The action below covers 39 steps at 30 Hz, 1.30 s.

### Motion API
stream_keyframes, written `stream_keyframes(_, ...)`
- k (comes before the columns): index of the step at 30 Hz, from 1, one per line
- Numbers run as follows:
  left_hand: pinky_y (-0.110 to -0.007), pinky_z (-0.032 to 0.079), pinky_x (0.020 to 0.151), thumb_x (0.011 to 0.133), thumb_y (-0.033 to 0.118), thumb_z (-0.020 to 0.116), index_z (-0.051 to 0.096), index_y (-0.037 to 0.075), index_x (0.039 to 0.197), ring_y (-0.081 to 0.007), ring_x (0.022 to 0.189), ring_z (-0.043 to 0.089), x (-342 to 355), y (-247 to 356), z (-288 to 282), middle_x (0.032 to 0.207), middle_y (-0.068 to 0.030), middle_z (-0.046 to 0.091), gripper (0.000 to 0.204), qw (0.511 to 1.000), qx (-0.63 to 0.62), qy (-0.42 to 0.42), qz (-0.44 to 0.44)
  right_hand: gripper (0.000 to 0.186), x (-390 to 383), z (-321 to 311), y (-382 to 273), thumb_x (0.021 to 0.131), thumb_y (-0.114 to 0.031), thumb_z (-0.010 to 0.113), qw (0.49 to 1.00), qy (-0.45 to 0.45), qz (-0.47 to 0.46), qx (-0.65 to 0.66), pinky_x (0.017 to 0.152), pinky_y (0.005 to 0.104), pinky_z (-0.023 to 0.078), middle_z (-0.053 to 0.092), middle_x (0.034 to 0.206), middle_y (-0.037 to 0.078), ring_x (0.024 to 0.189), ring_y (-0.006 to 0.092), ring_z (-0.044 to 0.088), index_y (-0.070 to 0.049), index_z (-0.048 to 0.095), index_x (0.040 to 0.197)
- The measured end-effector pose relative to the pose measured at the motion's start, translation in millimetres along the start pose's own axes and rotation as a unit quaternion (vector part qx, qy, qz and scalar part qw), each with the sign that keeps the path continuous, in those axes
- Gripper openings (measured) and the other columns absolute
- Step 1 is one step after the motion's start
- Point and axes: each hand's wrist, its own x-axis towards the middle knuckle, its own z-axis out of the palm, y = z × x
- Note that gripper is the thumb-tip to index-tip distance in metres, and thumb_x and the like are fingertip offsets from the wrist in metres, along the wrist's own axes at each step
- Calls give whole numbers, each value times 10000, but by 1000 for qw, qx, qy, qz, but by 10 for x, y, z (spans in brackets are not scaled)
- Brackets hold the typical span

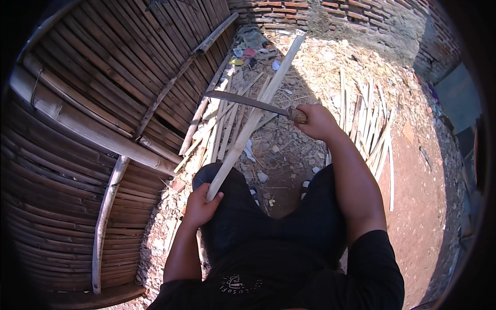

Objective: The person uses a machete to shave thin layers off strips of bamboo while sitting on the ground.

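My left hand (pixel 202 204) is closed round the near end of a long pale bamboo strip (pixel 243 138), close to my left knee. From there the strip slants up and away to the right, its far end over the littered ground. In my right hand (pixel 313 122) is the wooden handle of a machete (pixel 249 101). Its dark blade points left and lies across the strip about midway along, seemingly against it. Whether the edge bites into the bamboo I cannot tell.
A bamboo slat wall (pixel 103 77) stands close on the left. Split strips (pixel 222 126) lie along its foot, and another pile of strips (pixel 369 121) lies to the right. A brick wall (pixel 356 18) is at the back. Shavings and rubble (pixel 305 57) cover much of the ground.
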Motion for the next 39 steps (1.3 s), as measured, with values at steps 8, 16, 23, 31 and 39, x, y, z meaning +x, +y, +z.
stream_keyframes(8, -501, 573, 731, 924, 298, 772, 676, 10, 1126, -449, 845, 727, -164, 163, 169, 922, -255, 731, 365, 989, 94, 117, 8, 278, -53, 157, -529, 784, -251, 777, 983, -77, -156, -60, 777, 522, 552, 706, 792, 173, 837, 412, 707, -87, 716, 999)
stream_keyframes(16, -484, 573, 728, 930, 320, 763, 681, 31, 1128, -417, 822, 735, -108, 154, 205, 879, -224, 736, 359, 981, 158, 109, 30, 400, -29, -121, 20, 871, -420, 806, 999, -19, 42, -13, 771, 491, 553, 719, 820, 190, 819, 406, 703, -70, 725, 1045)
stream_keyframes(23, -517, 573, 740, 928, 315, 762, 667, 4, 1129, -470, 849, 714, -106, 230, 147, 904, -266, 722, 382, 987, 136, 84, -1, 330, -72, 195, -411, 821, -348, 811, 983, -101, -149, -44, 784, 529, 551, 712, 848, 192, 877, 416, 706, -75, 696, 967)
stream_keyframes(31, -516, 572, 754, 926, 314, 766, 675, 14, 1126, -465, 861, 718, -122, 139, 178, 919, -257, 730, 372, 986, 121, 110, 14, 321, 32, -11, -138, 865, -351, 780, 998, -57, -21, 7, 802, 516, 553, 728, 902, 199, 895, 410, 710, -78, 720, 1023)
stream_keyframes(39, -498, 578, 738, 931, 315, 768, 681, 11, 1128, -441, 835, 735, -77, 152, 156, 885, -251, 735, 372, 992, 94, 86, 10, 369, -30, 52, -32, 881, -375, 797, 1000, -1, -20, 6, 797, 501, 548, 726, 897, 220, 879, 418, 704, -74, 736, 1085)
